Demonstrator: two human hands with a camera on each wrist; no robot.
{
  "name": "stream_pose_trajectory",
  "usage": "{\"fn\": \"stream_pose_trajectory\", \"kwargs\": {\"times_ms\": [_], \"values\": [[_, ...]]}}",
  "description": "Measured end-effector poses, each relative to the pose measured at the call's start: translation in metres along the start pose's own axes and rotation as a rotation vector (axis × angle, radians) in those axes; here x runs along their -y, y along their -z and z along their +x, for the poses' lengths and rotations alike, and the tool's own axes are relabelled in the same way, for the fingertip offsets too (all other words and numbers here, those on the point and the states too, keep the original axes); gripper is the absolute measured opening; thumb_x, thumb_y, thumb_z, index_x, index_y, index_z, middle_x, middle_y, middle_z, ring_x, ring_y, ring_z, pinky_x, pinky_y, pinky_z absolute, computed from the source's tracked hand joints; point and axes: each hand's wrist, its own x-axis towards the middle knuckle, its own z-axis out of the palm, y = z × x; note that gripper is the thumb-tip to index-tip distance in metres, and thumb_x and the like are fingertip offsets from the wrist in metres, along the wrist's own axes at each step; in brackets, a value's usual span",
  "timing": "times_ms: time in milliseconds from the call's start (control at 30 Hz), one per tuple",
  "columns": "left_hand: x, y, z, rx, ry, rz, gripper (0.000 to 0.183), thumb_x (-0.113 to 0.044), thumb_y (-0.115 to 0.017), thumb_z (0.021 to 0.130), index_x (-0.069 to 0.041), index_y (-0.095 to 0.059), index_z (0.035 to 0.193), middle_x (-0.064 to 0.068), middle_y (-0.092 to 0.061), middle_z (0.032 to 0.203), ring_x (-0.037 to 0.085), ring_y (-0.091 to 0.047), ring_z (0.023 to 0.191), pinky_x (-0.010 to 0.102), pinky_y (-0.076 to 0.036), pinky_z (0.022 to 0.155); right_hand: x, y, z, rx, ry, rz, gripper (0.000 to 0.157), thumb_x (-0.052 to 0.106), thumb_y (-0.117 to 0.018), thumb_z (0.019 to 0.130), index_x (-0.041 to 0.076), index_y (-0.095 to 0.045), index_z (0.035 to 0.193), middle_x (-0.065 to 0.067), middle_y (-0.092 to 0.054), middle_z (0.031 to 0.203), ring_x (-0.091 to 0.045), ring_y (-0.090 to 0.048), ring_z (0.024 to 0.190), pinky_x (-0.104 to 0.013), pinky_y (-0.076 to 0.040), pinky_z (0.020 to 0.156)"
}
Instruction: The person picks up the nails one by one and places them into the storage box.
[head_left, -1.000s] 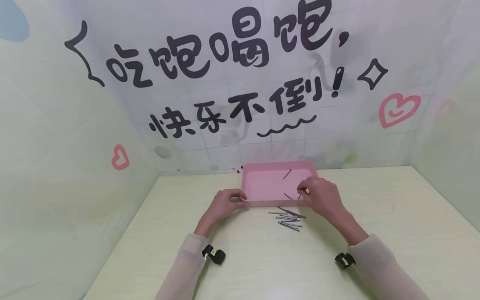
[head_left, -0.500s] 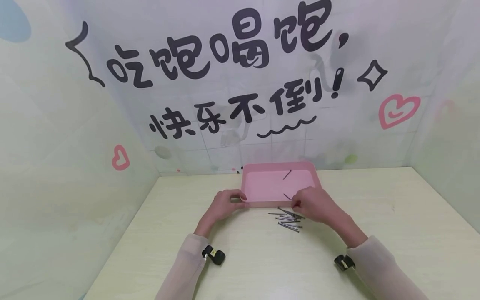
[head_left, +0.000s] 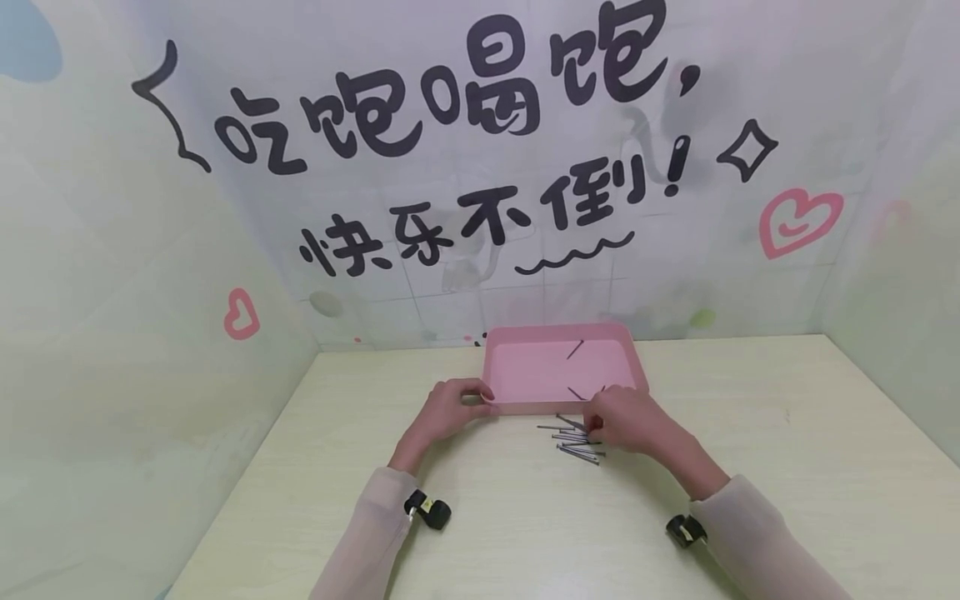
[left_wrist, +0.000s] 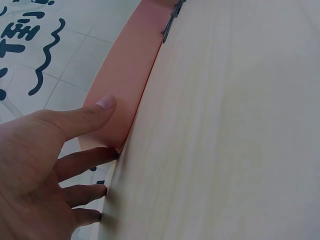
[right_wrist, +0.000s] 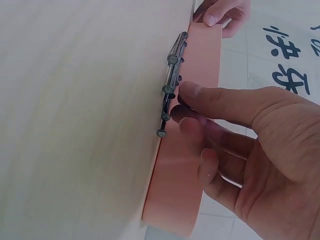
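Hands apart: the left hand steadies a front corner of the pink tray, its thumb laid against the near wall, while the right hand reaches down to the loose nails with thumb and index finger close together. Whether a nail is pinched between them I cannot tell. These nails lie bunched on the surface, just in front of the tray, and two more show clearly inside it.

Each nail should be light, rigid and hard to damage, but the slim smooth shank may roll or slip, and its neighbours may drag along. A pinch on one shank, close under the head, looks surest. The tray seems light enough to slide if bumped.

One second ago the right hand is over the tray's near right corner; now it is lower, hiding the pile's right end. Tray and left hand look unmoved.
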Motion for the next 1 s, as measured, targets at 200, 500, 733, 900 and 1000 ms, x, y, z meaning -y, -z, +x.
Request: {"fn": "stream_pose_trajectory", "kwargs": {"times_ms": [200, 500, 733, 900, 1000], "values": [[-0.0012, 0.0002, 0.0, 0.002, 0.007, 0.003, 0.014, -0.029, -0.082, 0.088, -0.022, -0.078, 0.1, -0.005, -0.079, 0.109, 0.027, -0.066, 0.125, 0.055, -0.045, 0.113, -0.0004, -0.0014, -0.0005, 0.017, -0.02, -0.012, 0.011, 0.008, -0.083, 0.084, 0.017, -0.079, 0.079, 0.01, -0.067, 0.071, -0.007, -0.052, 0.066, -0.025, -0.046, 0.065], [-0.002, 0.0002, 0.0003, -0.001, 0.007, 0.003, 0.013, -0.027, -0.083, 0.088, -0.022, -0.078, 0.099, -0.005, -0.079, 0.109, 0.027, -0.067, 0.125, 0.054, -0.045, 0.113, -0.003, -0.0048, -0.0007, 0.025, -0.016, -0.032, 0.015, 0.008, -0.083, 0.084, 0.018, -0.076, 0.075, 0.011, -0.061, 0.067, -0.008, -0.05, 0.064, -0.024, -0.041, 0.061], [-0.0003, -0.0008, 0.0007, 0.002, 0.008, 0.006, 0.013, -0.027, -0.082, 0.089, -0.022, -0.078, 0.1, -0.004, -0.079, 0.11, 0.026, -0.067, 0.125, 0.053, -0.045, 0.113, -0.0017, -0.0053, 0.0, 0.029, -0.038, -0.039, 0.015, 0.009, -0.082, 0.085, 0.018, -0.074, 0.075, 0.01, -0.059, 0.067, -0.008, -0.05, 0.064, -0.024, -0.04, 0.061], [-0.0011, -0.0003, 0.0, 0.001, 0.006, -0.008, 0.013, -0.027, -0.082, 0.089, -0.022, -0.077, 0.099, -0.004, -0.079, 0.109, 0.027, -0.067, 0.125, 0.055, -0.045, 0.113, -0.0013, -0.0042, -0.0003, 0.003, -0.012, -0.055, 0.015, 0.009, -0.08, 0.087, 0.017, -0.073, 0.077, 0.008, -0.057, 0.067, -0.009, -0.049, 0.064, -0.024, -0.039, 0.06], [-0.0012, -0.0001, -0.0003, 0.0, 0.002, -0.009, 0.013, -0.027, -0.082, 0.089, -0.022, -0.077, 0.099, -0.004, -0.079, 0.109, 0.027, -0.067, 0.125, 0.055, -0.045, 0.113, -0.0014, -0.0046, -0.0002, -0.012, -0.013, -0.068, 0.016, 0.01, -0.079, 0.088, 0.018, -0.071, 0.076, 0.008, -0.056, 0.066, -0.008, -0.048, 0.064, -0.023, -0.038, 0.06]]}}
